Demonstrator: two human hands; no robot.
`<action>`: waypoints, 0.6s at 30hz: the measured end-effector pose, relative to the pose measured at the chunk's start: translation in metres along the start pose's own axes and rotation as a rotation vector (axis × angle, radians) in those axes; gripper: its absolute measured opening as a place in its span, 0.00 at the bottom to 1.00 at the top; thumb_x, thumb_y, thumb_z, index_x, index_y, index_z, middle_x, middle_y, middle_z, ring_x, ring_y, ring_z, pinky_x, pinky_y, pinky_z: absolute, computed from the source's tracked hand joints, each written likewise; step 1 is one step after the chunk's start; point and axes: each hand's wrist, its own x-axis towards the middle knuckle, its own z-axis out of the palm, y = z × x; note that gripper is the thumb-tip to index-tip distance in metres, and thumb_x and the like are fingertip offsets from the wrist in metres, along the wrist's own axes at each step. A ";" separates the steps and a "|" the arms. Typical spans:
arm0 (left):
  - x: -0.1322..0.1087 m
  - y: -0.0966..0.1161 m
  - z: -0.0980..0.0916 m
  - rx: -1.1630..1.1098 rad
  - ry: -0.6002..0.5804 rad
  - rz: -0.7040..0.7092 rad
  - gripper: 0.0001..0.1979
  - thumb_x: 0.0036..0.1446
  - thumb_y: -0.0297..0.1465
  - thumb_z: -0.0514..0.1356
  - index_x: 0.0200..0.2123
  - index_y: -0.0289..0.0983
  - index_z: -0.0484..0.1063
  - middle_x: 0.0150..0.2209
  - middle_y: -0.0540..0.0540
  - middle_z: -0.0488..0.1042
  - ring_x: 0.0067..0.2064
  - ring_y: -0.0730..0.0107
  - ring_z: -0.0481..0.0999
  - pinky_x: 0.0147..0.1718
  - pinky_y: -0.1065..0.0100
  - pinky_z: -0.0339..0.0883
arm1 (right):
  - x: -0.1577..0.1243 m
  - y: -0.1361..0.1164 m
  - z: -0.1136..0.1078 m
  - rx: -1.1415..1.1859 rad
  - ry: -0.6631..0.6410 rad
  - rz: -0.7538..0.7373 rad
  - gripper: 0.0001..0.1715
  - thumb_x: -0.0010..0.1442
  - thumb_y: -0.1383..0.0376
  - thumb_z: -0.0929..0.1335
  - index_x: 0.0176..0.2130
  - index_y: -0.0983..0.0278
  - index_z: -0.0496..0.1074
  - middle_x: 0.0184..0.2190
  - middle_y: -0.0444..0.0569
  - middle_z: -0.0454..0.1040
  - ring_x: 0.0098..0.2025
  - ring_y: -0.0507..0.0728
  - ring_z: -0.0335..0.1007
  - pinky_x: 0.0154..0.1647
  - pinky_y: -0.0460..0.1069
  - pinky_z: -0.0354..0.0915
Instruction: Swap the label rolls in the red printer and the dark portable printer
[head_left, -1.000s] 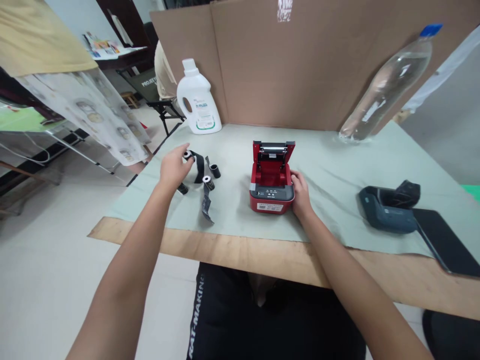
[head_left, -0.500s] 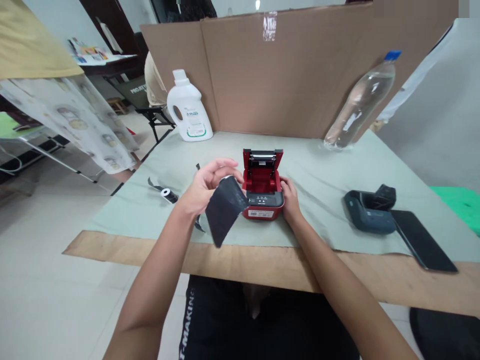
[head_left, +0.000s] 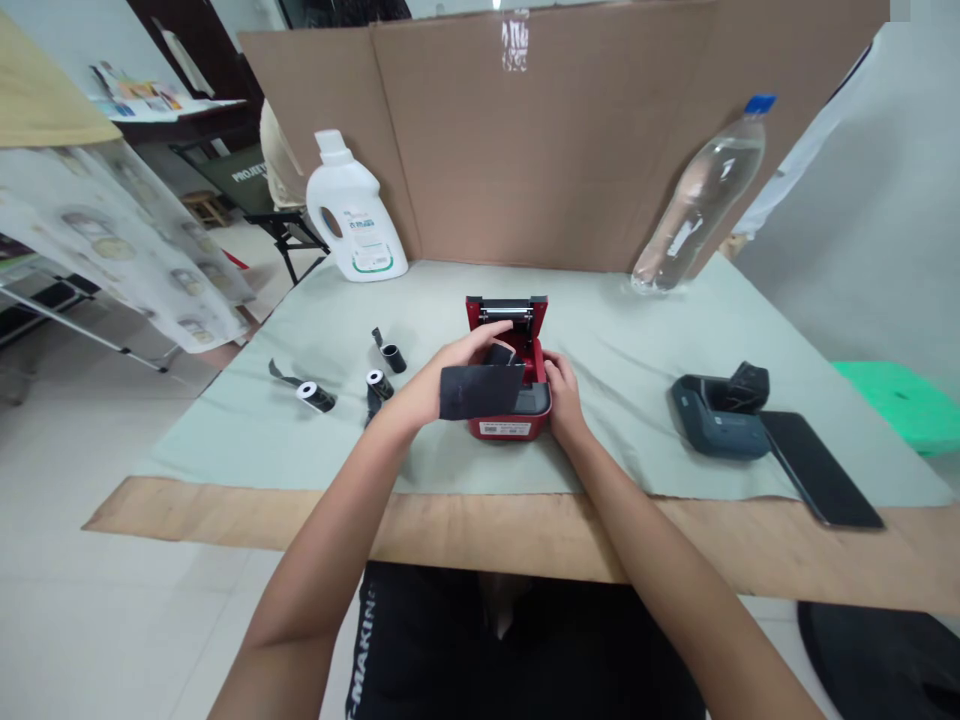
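A small red and black receipt printer [head_left: 510,430] stands in the middle of the table with its lid [head_left: 507,308] raised. Over its compartment, my left hand [head_left: 444,370] grips a black-backed paper roll [head_left: 480,392], whose loose end hangs across the printer's front. The hand and strip partly hide the compartment, so I cannot tell whether the roll touches its floor. My right hand [head_left: 566,400] is closed against the printer's right side. To the left lie three small rolls: one with a curled tail [head_left: 316,397], another nearer the printer [head_left: 380,383], and a third behind [head_left: 393,358].
A dark blue handheld device [head_left: 716,430] with a black roll [head_left: 748,386] lies at the right, touching a black tablet or phone [head_left: 825,470]. A white detergent bottle [head_left: 356,215] and a clear bottle [head_left: 701,205] stand before a cardboard panel [head_left: 465,140]. Another person [head_left: 135,250] stands at left.
My left hand has carried the paper roll rightward to the open printer, and its loose end has swung level across the front. My right hand stays at the printer's side. The view has shifted slightly.
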 end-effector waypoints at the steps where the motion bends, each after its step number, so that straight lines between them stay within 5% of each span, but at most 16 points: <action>1: 0.001 -0.002 0.000 0.053 0.009 0.005 0.34 0.63 0.34 0.64 0.71 0.45 0.63 0.57 0.41 0.78 0.56 0.59 0.80 0.60 0.56 0.71 | 0.000 0.000 0.000 0.002 -0.001 -0.001 0.20 0.61 0.50 0.68 0.46 0.59 0.77 0.48 0.49 0.82 0.54 0.63 0.75 0.61 0.59 0.70; 5: 0.007 -0.006 0.004 0.290 0.079 0.002 0.39 0.60 0.33 0.66 0.73 0.43 0.58 0.59 0.38 0.78 0.54 0.56 0.81 0.55 0.57 0.74 | 0.000 0.001 0.000 0.003 -0.007 -0.005 0.21 0.61 0.49 0.68 0.47 0.59 0.77 0.48 0.49 0.82 0.54 0.63 0.75 0.60 0.59 0.71; 9: 0.014 -0.008 0.007 0.586 0.134 -0.012 0.29 0.61 0.25 0.60 0.65 0.38 0.68 0.54 0.39 0.80 0.55 0.55 0.80 0.58 0.54 0.73 | 0.001 0.003 0.000 0.014 -0.008 -0.007 0.21 0.61 0.49 0.68 0.47 0.58 0.76 0.49 0.49 0.81 0.54 0.63 0.75 0.60 0.59 0.70; 13: 0.021 -0.014 0.006 0.728 0.020 0.037 0.27 0.62 0.23 0.55 0.63 0.36 0.72 0.60 0.38 0.75 0.59 0.57 0.77 0.63 0.56 0.71 | 0.000 0.003 0.000 0.017 -0.006 -0.009 0.20 0.61 0.50 0.68 0.47 0.59 0.76 0.48 0.48 0.81 0.54 0.62 0.74 0.61 0.58 0.70; 18: 0.030 -0.024 0.004 0.750 -0.049 0.059 0.31 0.67 0.26 0.53 0.72 0.36 0.62 0.65 0.36 0.71 0.62 0.56 0.76 0.64 0.55 0.70 | 0.000 0.003 0.001 0.041 -0.006 -0.008 0.20 0.61 0.50 0.68 0.46 0.59 0.76 0.48 0.49 0.80 0.54 0.62 0.74 0.61 0.58 0.69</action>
